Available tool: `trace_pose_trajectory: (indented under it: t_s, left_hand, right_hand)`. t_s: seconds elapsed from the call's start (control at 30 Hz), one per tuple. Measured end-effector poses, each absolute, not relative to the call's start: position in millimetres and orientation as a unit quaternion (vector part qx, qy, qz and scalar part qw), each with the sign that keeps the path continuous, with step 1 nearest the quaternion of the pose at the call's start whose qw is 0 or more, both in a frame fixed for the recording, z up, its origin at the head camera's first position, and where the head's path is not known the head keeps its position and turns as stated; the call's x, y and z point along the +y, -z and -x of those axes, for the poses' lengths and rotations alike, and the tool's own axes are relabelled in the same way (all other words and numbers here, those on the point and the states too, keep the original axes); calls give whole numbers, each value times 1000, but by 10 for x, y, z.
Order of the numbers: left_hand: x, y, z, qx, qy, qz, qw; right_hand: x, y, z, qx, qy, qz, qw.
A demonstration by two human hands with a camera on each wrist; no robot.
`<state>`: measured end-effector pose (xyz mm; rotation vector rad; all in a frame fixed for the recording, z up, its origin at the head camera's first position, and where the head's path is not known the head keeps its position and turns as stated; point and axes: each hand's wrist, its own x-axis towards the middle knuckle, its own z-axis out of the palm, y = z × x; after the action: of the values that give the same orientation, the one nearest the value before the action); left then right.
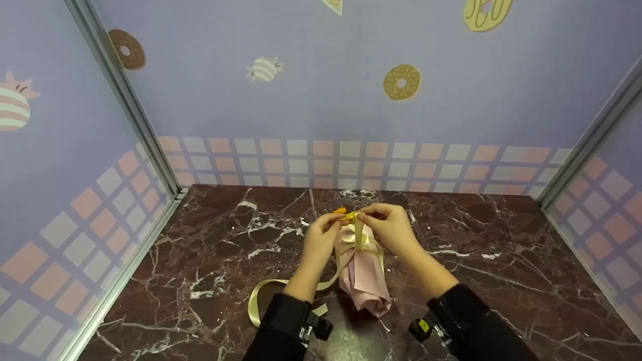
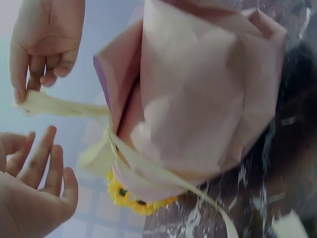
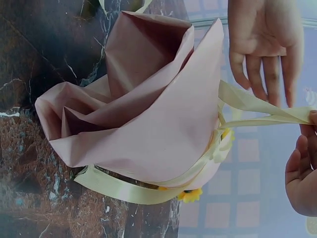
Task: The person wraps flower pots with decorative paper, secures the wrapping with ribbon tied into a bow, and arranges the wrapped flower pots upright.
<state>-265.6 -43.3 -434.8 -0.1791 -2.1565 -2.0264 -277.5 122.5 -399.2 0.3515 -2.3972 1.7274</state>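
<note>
A bouquet wrapped in pink paper (image 1: 366, 281) lies on the table with its yellow flowers (image 2: 124, 193) toward the back wall. Cream ribbon (image 3: 252, 104) goes around the wrap near the flowers, and a strand of it rises from there. My right hand (image 1: 393, 228) pinches the top of that strand between thumb and finger, as both wrist views show. Close beside it is my left hand (image 1: 321, 240), its fingers loosely bent and holding nothing in the left wrist view (image 2: 39, 183). Its fingertips come near the raised ribbon.
A long ribbon tail (image 1: 261, 296) curves over the dark marbled table (image 1: 215, 260) left of the bouquet, passing under the left forearm. Patterned panels (image 1: 321, 100) enclose the table at the back and both sides, with metal posts (image 1: 125, 100) at the corners.
</note>
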Motion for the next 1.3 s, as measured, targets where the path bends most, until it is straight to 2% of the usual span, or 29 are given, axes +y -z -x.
trace_pose_trajectory:
  t_s: [0.1,0.2,0.27,0.37,0.7,0.93,1.13,1.3]
  left_hand:
    - [-491,4380,2672,-775,626,10,80]
    - [-528,4426,2676,-833,550,-40,36]
    - [-538,4459,2680,-858,511,-54,8]
    - [-530,4504,2698,-873,486,-48,-5]
    - [-499,4543,2758,-822,568,-42,23]
    - [-564,4452,2701,-721,691,-46,-7]
    - [-639,4414,2612,-709,704,-35,-11]
    - [-695,4336,2503,-711,702,-17,-46]
  right_hand:
    - [1228,4004,2780,-800,-581,-121,90]
    - [1226,4012,2775,-797,-584,-122,93]
    - [1220,4020,2772,-794,-587,-126,93]
    - [1210,4038,2767,-790,-592,-132,91]
    - [1222,4059,2762,-792,-591,-119,90]
    - [1204,4063,2768,-790,-596,-110,94]
    - [1177,4053,2754,-791,-598,-87,93]
    - [1187,4053,2749,-793,-594,-99,88]
